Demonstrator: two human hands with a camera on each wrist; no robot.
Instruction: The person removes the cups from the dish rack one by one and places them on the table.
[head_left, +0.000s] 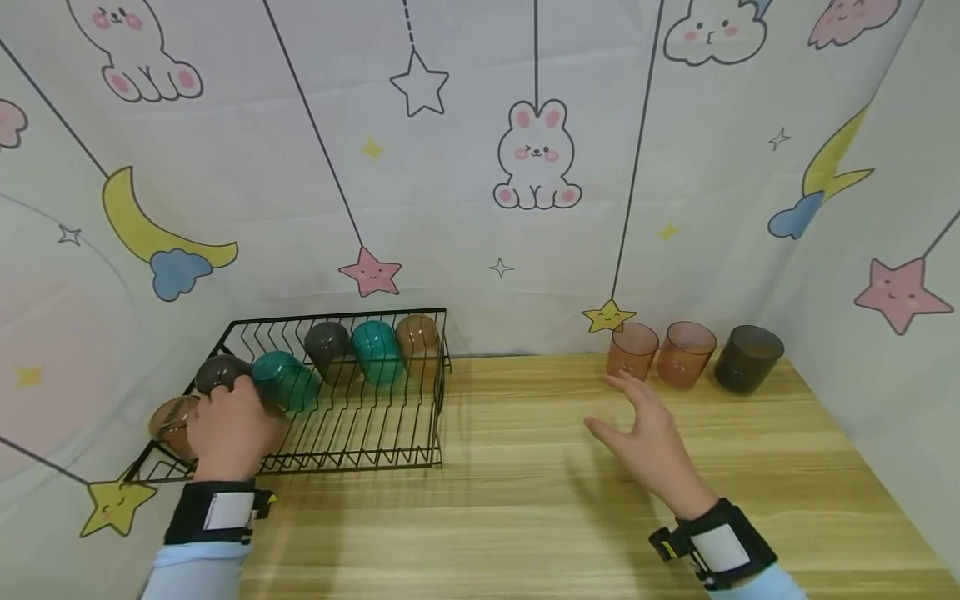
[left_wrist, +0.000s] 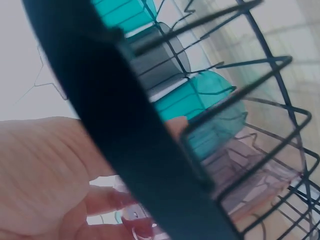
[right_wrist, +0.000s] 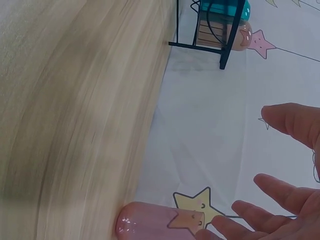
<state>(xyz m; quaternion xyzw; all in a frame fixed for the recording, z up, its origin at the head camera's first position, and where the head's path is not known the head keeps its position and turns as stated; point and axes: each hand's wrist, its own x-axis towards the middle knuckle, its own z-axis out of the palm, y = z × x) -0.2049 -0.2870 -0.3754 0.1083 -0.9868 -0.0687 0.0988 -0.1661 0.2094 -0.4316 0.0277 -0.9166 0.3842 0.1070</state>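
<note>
My left hand [head_left: 232,429] reaches down into the left end of a black wire dish rack [head_left: 438,417]. Its fingers curl at an upturned amber cup [head_left: 171,427], close to a dark grey cup [head_left: 219,371]; the palm side is hidden from above. Beside them lies a teal cup [head_left: 285,381]. In the left wrist view the fingers [left_wrist: 107,200] bend near see-through surfaces, behind a dark blurred band. Over the table, my right hand [head_left: 652,437] has thumb and fingers spread, holding nothing. Just beyond its fingertips stands a pinkish-orange cup [head_left: 632,350].
At the rack's back stand another grey cup [head_left: 327,346], a teal cup [head_left: 378,350] and an amber cup [head_left: 418,337]. A second pinkish-orange cup [head_left: 685,354] and a dark grey cup [head_left: 747,358] stand at the table's back right, before a printed cloth [head_left: 465,208]. Bare wood [head_left: 510,517] lies between the hands.
</note>
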